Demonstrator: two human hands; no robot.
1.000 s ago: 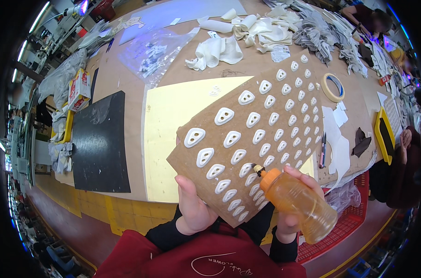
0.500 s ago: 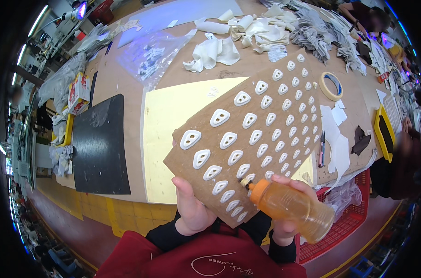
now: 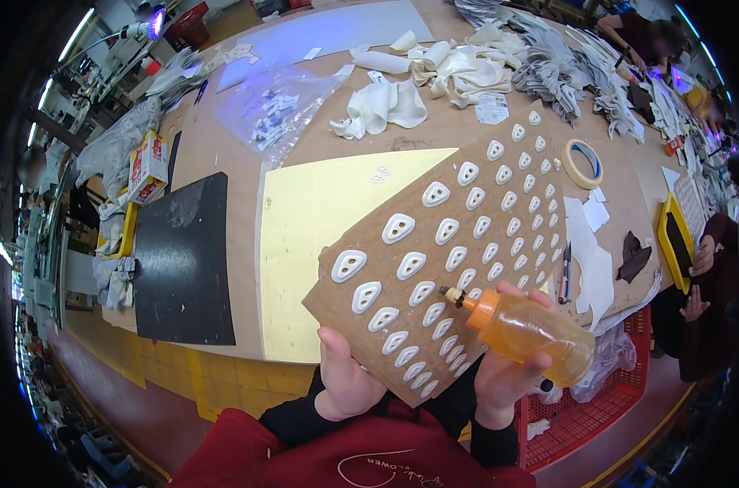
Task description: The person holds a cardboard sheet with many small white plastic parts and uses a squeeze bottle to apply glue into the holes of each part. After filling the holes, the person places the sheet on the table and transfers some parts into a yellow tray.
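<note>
My left hand (image 3: 346,378) grips the near left edge of a stiff brown board (image 3: 361,333), thumb up along the edge and the other fingers hidden beneath. The board is tilted above the table. Rows of white rounded-triangle pieces (image 3: 398,228), each with two holes, lie on it. In my right hand (image 3: 503,378) is a clear squeeze bottle (image 3: 540,333) of amber liquid, with an orange cap and a dark-tipped nozzle. It lies nearly sideways over the board, nozzle pointing left among the middle pieces. Whether the tip touches one I cannot tell.
A pale yellow sheet (image 3: 304,244) and a black mat (image 3: 182,260) lie left on the table. Masking tape (image 3: 582,163), pens (image 3: 565,272) and white scraps are at right. Cream cloth (image 3: 381,106) lies far back. A red basket (image 3: 564,451) stands near right; another person's hands (image 3: 699,281) show beyond.
The bottle's nozzle has moved farther up the board, away from me. The whole view has shifted slightly. At the right, another person's hands have come into plainer sight.
</note>
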